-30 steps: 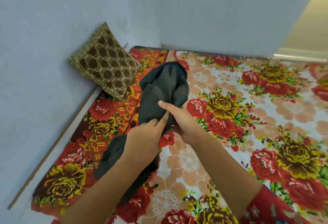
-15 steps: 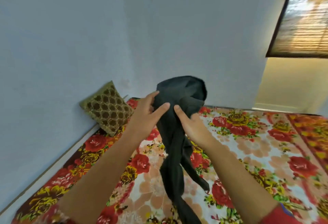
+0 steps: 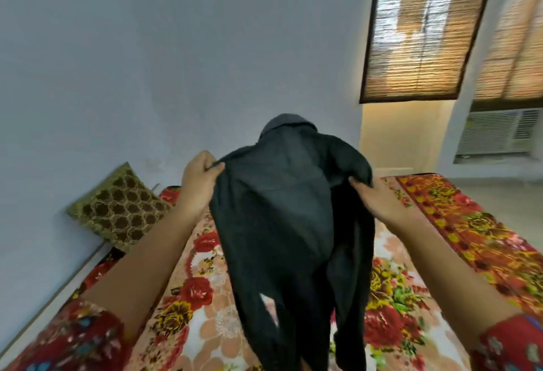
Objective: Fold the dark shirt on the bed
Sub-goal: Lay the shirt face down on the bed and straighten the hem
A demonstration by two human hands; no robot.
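The dark shirt [image 3: 282,218] hangs in the air above the bed [image 3: 470,241], spread between both hands, its collar at the top and its lower part trailing down toward me. My left hand [image 3: 199,182] pinches the shirt's left shoulder edge. On the other side, my right hand [image 3: 373,197] grips the right shoulder, fingers tucked into the cloth. The bed wears a floral sheet of red and yellow roses.
A brown patterned cushion [image 3: 117,209] leans against the pale wall [image 3: 147,62] at the bed's far left corner. Windows with bamboo blinds [image 3: 423,27] are up on the right, with an air conditioner [image 3: 499,132] beneath.
My hands have lifted the shirt off the bed and moved apart, spreading it from a bunched strip into a wide hanging shape. The view has tilted upward.
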